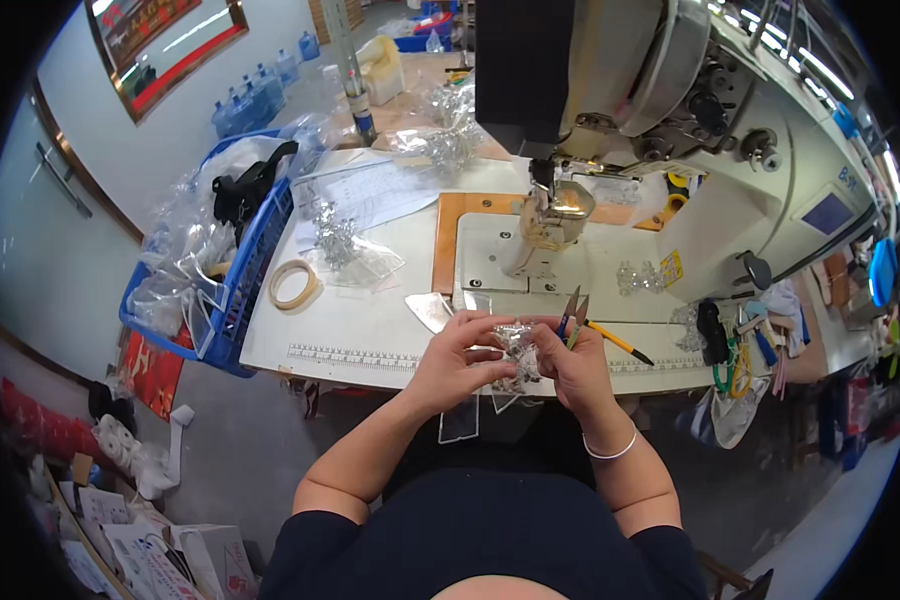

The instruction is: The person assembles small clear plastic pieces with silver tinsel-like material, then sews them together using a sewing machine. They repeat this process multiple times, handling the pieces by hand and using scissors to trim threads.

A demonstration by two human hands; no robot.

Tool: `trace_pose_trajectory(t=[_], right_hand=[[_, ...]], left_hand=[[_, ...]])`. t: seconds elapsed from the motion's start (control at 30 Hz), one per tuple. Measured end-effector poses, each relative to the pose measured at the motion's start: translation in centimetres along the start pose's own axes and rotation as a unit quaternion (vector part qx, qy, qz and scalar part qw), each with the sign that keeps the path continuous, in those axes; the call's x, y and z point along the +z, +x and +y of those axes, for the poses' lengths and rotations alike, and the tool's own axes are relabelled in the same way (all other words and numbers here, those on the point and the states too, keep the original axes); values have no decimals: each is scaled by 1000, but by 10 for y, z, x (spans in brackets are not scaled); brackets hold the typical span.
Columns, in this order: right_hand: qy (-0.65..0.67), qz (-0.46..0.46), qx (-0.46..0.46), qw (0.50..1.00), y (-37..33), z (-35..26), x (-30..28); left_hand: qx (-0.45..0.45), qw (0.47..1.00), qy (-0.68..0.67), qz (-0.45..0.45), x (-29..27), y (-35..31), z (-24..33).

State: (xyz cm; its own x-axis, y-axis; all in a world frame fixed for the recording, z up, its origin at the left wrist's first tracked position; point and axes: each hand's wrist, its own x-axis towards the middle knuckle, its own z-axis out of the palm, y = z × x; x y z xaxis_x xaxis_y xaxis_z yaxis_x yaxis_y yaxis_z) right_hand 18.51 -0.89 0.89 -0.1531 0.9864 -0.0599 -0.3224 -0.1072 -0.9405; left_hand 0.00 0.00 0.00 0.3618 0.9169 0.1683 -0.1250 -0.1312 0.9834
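Note:
Over the front edge of the white sewing table, my left hand (457,357) and my right hand (578,372) are closed on a crumpled, shiny, clear-and-silver plastic piece (515,345). Thumbs and fingers of both pinch it from either side. A pair of thread snips (574,312) with pointed blades sticks up from my right hand, its grip hidden by the fingers. Just right of that hand is a yellow-and-black pen (620,343). Below my hands, a clear flat plastic panel (459,420) hangs past the table edge.
The sewing machine (550,235) rises right ahead, with its needle area beyond my hands. On the table's left are a tape roll (294,285) and a shiny plastic bundle (336,235). A blue crate (255,265) of plastic bags stands left; cords and scissors (732,365) hang right.

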Motion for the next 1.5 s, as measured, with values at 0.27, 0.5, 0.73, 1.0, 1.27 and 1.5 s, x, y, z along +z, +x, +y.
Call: trace_pose_trajectory(t=[0.27,0.5,0.73,1.0,1.27,1.5], right_hand=[[151,41,109,982,5,-2,4],[-491,44,-327,806,-24,-26,-24],[-543,94,-432,714,-28,-12,-16],[-549,70,-444,704,-23,-11,-16],[-508,66,-455,728,-18,-8,-19],[-205,83,-228,948,-15,6,-26]], left_hand=[[206,974,83,50,4,-9,-23],[174,978,105,53,-5,-6,-8],[163,983,81,36,5,-5,-1],[158,981,112,-5,2,-5,5],[122,990,68,6,4,-6,0],[62,993,-99,18,6,0,1]])
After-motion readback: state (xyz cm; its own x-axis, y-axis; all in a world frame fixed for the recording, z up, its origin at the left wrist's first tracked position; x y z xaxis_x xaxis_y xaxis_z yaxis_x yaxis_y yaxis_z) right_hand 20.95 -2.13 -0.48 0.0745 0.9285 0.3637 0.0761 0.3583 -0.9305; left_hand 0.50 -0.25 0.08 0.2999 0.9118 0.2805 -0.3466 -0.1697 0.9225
